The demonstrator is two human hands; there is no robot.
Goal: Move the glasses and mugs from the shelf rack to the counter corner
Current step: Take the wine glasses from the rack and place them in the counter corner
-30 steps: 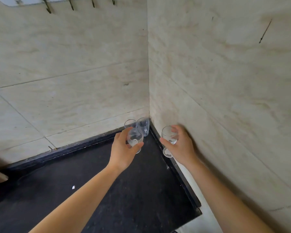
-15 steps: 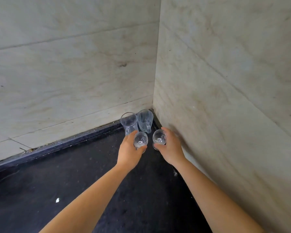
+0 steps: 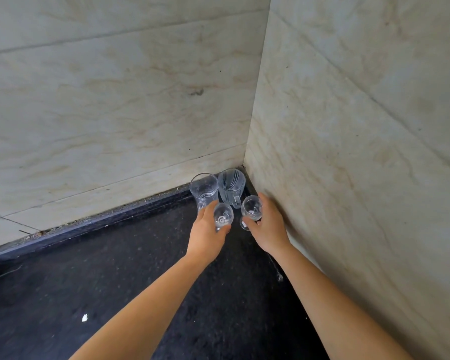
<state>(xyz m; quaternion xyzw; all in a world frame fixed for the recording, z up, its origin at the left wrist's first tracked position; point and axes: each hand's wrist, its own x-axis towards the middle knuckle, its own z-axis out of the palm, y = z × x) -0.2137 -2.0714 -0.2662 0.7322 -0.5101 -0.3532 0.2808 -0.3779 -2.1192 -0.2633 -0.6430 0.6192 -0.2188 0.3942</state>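
Glasses sit gathered at the counter corner [image 3: 240, 168], the landmark where the two pale marble walls meet the black counter [image 3: 115, 268]. Tight in that corner stands a ribbed glass mug [image 3: 231, 184], handle towards the viewer, and just to the left of it, touching or nearly so, a tall clear tumbler [image 3: 204, 189]; both are upright and look empty. Nearer the viewer, the left hand [image 3: 208, 231] is curled round a small stemmed glass [image 3: 223, 216], fingers and thumb closed on its bowl, and the right hand [image 3: 269, 229] is wrapped the same way round a second stemmed glass [image 3: 251, 207], which stands beside the right-hand wall. The stems and feet are mostly hidden by the hands, so whether either glass rests on the counter cannot be told; a pale round patch below the right glass may be its foot. The tumbler's base is covered by the left fingers. Compared with half a second ago, both stemmed glasses remain in the same places in front of the mug and tumbler, the grips unchanged. A white fleck [image 3: 85, 317] lies on the counter well away from the corner, towards the viewer's left. Both forearms run off the lower edge.
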